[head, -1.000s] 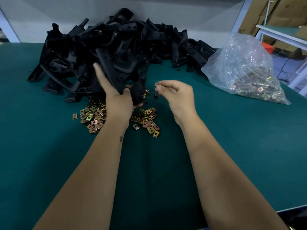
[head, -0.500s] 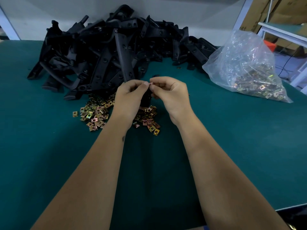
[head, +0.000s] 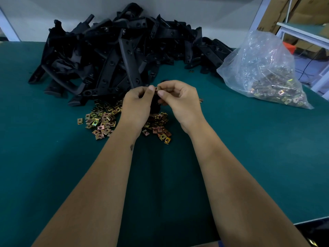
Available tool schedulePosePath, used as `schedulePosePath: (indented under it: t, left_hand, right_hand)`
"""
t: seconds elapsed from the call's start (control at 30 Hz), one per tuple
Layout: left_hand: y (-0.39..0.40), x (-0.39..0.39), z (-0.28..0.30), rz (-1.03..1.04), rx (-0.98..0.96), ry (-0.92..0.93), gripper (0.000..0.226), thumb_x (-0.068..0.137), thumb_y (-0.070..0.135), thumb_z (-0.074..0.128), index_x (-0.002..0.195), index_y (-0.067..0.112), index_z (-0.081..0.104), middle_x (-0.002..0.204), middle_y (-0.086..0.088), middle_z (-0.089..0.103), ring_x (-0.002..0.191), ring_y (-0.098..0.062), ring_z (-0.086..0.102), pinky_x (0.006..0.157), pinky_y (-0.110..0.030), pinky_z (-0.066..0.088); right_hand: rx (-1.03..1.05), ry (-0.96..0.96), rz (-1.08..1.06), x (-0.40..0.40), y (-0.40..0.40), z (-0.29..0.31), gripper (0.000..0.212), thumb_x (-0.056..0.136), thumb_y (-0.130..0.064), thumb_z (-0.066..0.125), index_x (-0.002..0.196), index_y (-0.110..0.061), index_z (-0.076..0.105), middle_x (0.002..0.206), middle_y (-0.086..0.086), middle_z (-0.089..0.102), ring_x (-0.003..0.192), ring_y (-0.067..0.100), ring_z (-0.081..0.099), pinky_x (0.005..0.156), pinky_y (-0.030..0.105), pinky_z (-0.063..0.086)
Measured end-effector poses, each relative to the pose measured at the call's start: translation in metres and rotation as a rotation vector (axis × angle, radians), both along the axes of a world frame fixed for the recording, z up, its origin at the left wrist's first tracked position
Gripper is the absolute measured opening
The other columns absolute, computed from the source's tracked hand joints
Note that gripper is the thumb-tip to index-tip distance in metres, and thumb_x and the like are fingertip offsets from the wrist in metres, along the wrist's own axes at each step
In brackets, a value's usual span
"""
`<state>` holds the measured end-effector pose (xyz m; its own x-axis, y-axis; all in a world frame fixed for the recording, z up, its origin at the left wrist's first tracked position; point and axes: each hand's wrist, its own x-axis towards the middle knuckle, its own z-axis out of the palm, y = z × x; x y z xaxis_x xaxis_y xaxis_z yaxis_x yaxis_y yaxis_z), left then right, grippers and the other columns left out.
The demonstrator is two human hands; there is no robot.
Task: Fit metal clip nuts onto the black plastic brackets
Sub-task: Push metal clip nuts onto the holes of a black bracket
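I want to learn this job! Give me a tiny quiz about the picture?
1. True or false: the bag lies left of the bracket pile.
2. What is pinched between both hands, left hand and right hand? A. clip nut B. screw C. coin
3. Fill in: the loose nuts lie on a ____ table.

Key: 1 false; 2 A; 3 green.

Both forearms are bare with no sleeves, the left forearm [head: 99,175] bearing a small dark mark.
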<state>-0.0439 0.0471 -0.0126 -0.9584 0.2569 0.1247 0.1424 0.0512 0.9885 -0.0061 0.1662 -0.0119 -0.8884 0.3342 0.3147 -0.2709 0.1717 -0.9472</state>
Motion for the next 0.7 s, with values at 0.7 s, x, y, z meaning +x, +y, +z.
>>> schedulePosePath:
  t: [0.7]
  left_hand:
    - [-0.0051,-0.0059,-0.005,-0.073,0.184,0.002,0.014,0.096,0.033,0.062,0.088,0.028,0.072,0.086,0.011,0.071,0.088,-0.011,0.068,0.063,-0.027,0.057]
  right_hand:
    - [-0.147,-0.013,0.091,0.0004,0.0027,0.0011,0.015,0.094,0.002,0.058,0.093,-0.011,0.066,0.079,0.0,0.065,0.066,0.01,0.061,0.066,0.023,0.051]
